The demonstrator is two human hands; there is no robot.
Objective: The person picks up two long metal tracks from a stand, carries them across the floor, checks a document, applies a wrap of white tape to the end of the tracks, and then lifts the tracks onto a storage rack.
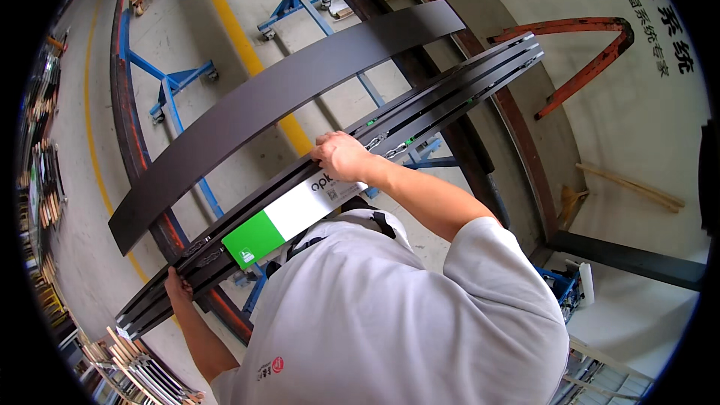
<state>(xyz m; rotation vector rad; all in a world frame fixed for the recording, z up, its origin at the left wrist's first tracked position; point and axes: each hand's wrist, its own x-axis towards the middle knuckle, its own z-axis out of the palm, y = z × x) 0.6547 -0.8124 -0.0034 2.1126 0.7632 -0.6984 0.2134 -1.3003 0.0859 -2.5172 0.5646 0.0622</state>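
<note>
A long dark grey slotted metal profile (442, 99) lies slantwise in front of my body, with small metal fittings and green bits in its slots. My left hand (178, 286) is closed around the profile near its lower left end, the fingers partly hidden. Farther right, my right hand (341, 156) curls over the profile's far edge, beside a green and white printed strip (259, 241) lying along it. Whether that hand also pins the strip, I cannot tell. Beyond the profile, a wide flat dark panel (281, 97) runs roughly parallel to it.
Dark rails (517, 131) and blue wheeled stands (176, 79) support the work above a grey floor with a yellow line (225, 11). At right, a worn red metal bar (592, 67) juts from the wall side. Stacked long pieces (135, 364) stand at lower left.
</note>
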